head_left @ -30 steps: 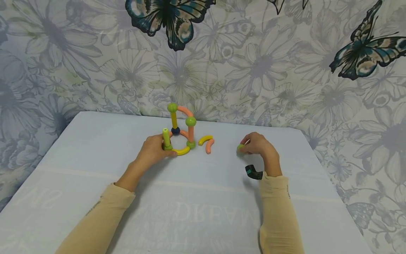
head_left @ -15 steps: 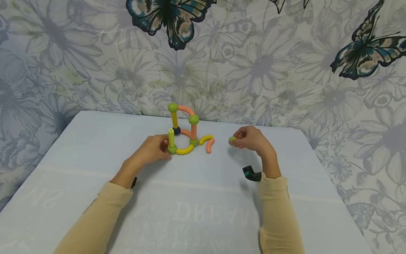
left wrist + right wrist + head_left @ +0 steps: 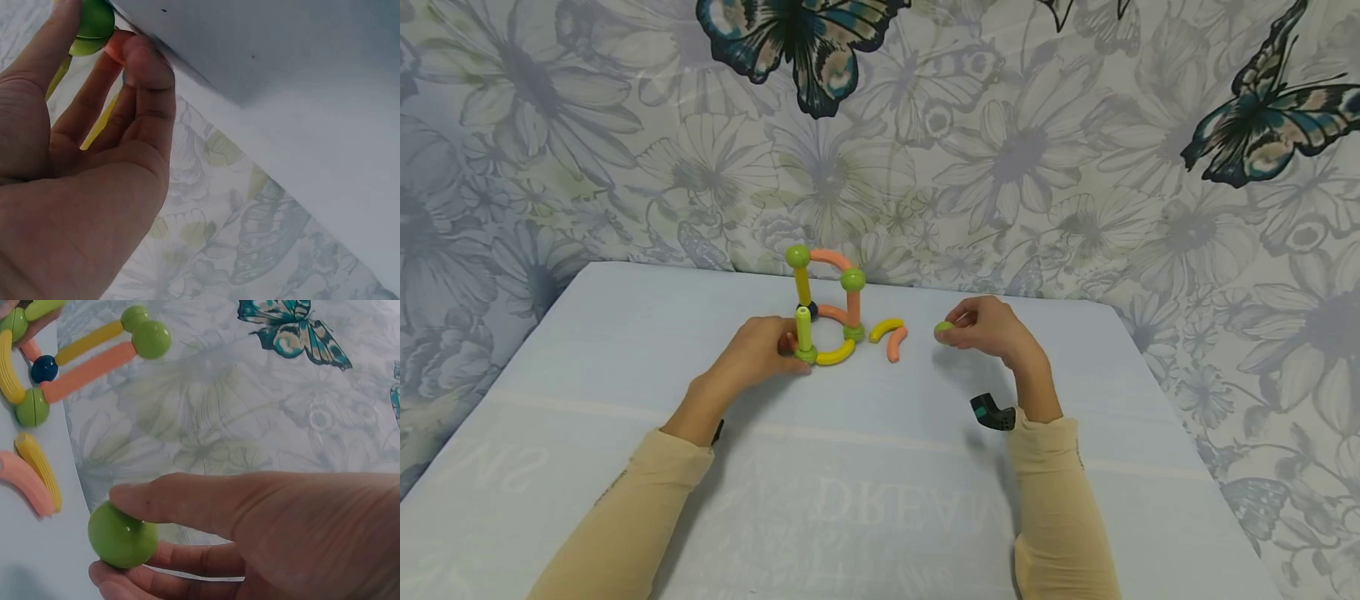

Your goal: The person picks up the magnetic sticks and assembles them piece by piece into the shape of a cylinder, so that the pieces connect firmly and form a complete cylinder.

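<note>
A structure of balls and rods stands near the table's back: a yellow rod (image 3: pixel 802 286) and an orange rod (image 3: pixel 853 308) rise upright, joined on top by a curved orange piece (image 3: pixel 830 257). My left hand (image 3: pixel 752 354) grips its front left corner, at a green ball (image 3: pixel 806 355) with a light green rod (image 3: pixel 804 329) upright in it. In the left wrist view, thumb and fingers lie around that green ball (image 3: pixel 95 28). My right hand (image 3: pixel 996 331) pinches a loose green ball (image 3: pixel 123 534) between thumb and fingers, above the table and right of the structure.
Between the structure and my right hand, a curved yellow piece (image 3: pixel 887 329) and a curved orange piece (image 3: pixel 895 344) lie on the white table (image 3: pixel 865 500). Behind the table's back edge is a patterned wall covering (image 3: pixel 970 167). A black device (image 3: pixel 992 412) sits at my right wrist.
My right hand has lifted the green ball and carried it left. The structure shifted right, then slightly back left, with my left hand's grip loosening and closing again around its corner.
</note>
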